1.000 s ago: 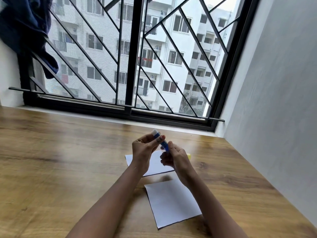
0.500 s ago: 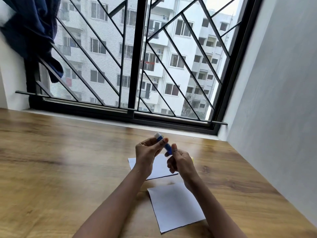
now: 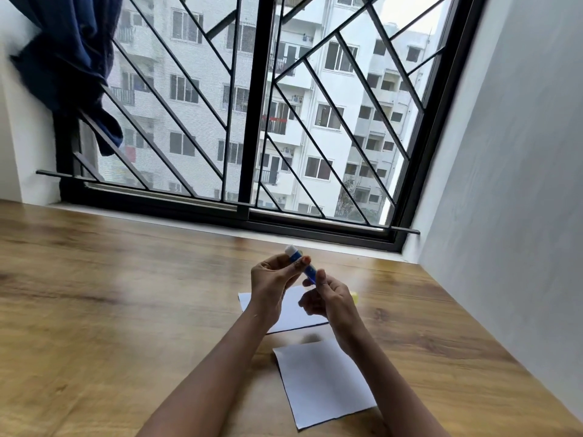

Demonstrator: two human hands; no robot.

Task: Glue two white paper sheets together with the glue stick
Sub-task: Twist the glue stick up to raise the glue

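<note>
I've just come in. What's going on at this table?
A person holds the glue stick above the table in both hands. The left hand pinches its upper part and the right hand grips its lower end. The far sheet and near sheet lie apart below, and neither is being glued yet.

1 glue stick [image 3: 305, 265]: blue barrel, white tip uppermost, tilted, held aloft. 2 white paper sheets, flat on bench [image 3: 126, 310], apart: far sheet [image 3: 295, 318] beneath stick, near sheet [image 3: 321, 380] alongside.
</note>
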